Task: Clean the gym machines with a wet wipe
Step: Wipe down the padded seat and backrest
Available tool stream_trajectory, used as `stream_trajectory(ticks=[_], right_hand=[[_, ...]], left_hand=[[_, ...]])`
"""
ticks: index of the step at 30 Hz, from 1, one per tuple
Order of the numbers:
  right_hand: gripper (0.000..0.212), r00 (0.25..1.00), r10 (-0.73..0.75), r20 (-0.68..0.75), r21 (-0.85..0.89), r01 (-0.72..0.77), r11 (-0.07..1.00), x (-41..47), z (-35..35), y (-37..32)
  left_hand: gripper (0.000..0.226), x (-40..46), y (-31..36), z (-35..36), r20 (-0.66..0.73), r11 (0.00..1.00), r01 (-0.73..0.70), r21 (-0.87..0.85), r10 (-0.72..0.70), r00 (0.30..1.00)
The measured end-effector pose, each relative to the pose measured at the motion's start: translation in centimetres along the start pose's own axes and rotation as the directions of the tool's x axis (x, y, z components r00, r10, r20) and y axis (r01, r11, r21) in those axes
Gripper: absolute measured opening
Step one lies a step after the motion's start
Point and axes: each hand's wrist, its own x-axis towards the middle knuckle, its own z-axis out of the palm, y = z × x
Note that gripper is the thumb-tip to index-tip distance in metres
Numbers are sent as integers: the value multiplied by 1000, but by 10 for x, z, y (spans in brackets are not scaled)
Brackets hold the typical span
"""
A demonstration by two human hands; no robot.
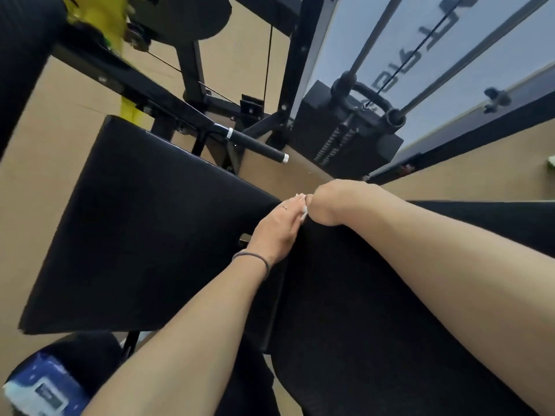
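A black padded seat (144, 223) of the gym machine fills the left middle of the head view, and a second black pad (375, 310) lies to its right. My two hands meet at the far edge of that right pad. A small white wet wipe (304, 210) shows between them. My right hand (333, 202) is curled over the pad's edge and grips the wipe. My left hand (277, 231), with a ring and a wrist band, lies flat against the pad's side, its fingertips touching the wipe.
A black handle bar (255, 144) with white end rings sticks out behind the seat. The weight stack (345, 139) with guide rods and cable stands at the back right. A blue wipe pack (45, 388) lies at the bottom left. Yellow frame parts (99, 22) are at the top left.
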Motion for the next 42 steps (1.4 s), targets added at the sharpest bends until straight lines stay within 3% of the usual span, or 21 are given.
stream_trajectory(ticks=[5, 7, 12, 19, 21, 25, 30, 35, 38, 42], right_hand=[[47, 998, 57, 21, 80, -59, 995, 24, 4, -16], [49, 998, 50, 46, 128, -55, 990, 27, 4, -14], [51, 995, 96, -10, 179, -93, 979, 21, 5, -12], [55, 981, 195, 13, 172, -194, 966, 28, 6, -20], [56, 979, 202, 13, 163, -202, 966, 30, 7, -21], [54, 979, 206, 5, 146, -204, 968, 19, 8, -21], [49, 984, 172, -37, 127, -166, 978, 5, 4, -22], [51, 984, 176, -29, 120, -171, 978, 13, 4, -23], [52, 984, 178, 6, 137, -177, 975, 24, 4, -24], [52, 977, 213, 5, 139, -211, 967, 21, 3, -23]], left_hand=[[47, -16, -12, 26, -150, 971, -36, -235, 1, 989], [47, -37, -17, 32, -194, 966, -43, -254, -8, 981], [42, -110, -37, 31, -181, 953, -301, 25, 300, 937], [41, -56, -36, 11, -13, 867, -415, 275, 436, 900], [44, -56, -35, 14, -33, 888, -390, 242, 409, 912], [52, -92, -28, 37, -191, 980, -182, -82, 164, 968], [47, -164, -67, 45, -127, 969, 27, -245, -59, 990], [45, -53, -33, 25, -125, 968, -21, -249, -11, 992], [42, 13, -28, 11, -110, 969, 36, -243, -64, 992], [45, -27, -50, 27, -103, 938, 87, -335, -128, 986]])
